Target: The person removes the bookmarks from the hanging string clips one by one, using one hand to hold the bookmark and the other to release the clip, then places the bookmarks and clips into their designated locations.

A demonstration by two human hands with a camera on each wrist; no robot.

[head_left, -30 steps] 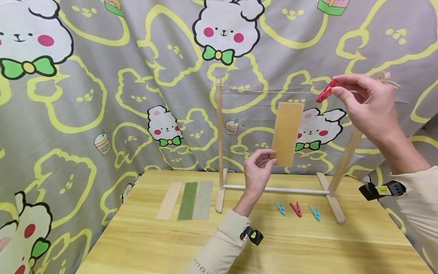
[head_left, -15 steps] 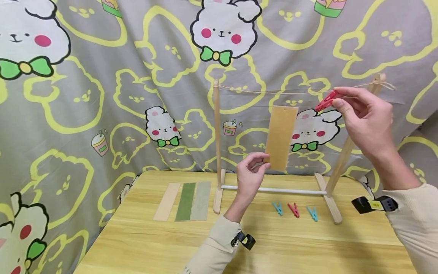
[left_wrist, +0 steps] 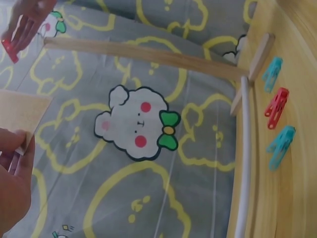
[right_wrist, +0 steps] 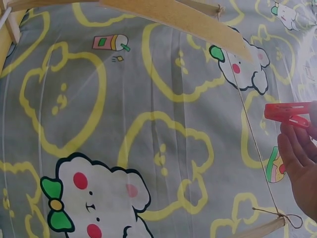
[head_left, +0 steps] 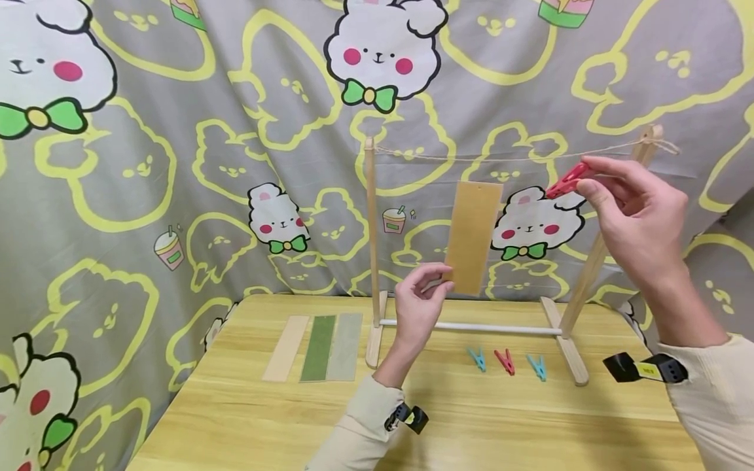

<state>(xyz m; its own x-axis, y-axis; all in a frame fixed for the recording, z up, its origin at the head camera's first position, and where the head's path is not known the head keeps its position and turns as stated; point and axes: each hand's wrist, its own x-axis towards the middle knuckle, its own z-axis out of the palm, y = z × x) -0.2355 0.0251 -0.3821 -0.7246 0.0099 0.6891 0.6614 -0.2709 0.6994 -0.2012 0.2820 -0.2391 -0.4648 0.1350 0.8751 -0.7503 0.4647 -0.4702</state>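
Note:
My left hand (head_left: pixel 419 307) pinches the lower left edge of an upright yellow-tan rectangular card (head_left: pixel 474 239), which has a small hole near its top. The card's top edge is below the string (head_left: pixel 459 157) of a wooden frame. To the right, my right hand (head_left: pixel 642 219) pinches a red clothespin (head_left: pixel 567 181) between thumb and fingers, just under the string and apart from the card. In the right wrist view the red clothespin (right_wrist: pixel 287 113) points away from the hand. The left wrist view shows one corner of the card (left_wrist: pixel 22 114) between thumb and finger.
The frame has a left post (head_left: pixel 374 229), a right post (head_left: pixel 589 281) and a white bottom bar (head_left: pixel 501 328). Beige (head_left: pixel 286 347), green (head_left: pixel 318 348) and grey (head_left: pixel 345 347) cards lie left. A blue clothespin (head_left: pixel 478 359), a red one (head_left: pixel 504 361) and another blue one (head_left: pixel 537 367) lie in front.
My left hand and the card have shifted left and slightly down. The right hand has lowered with the red clothespin, which has tilted flatter. The head view has turned slightly.

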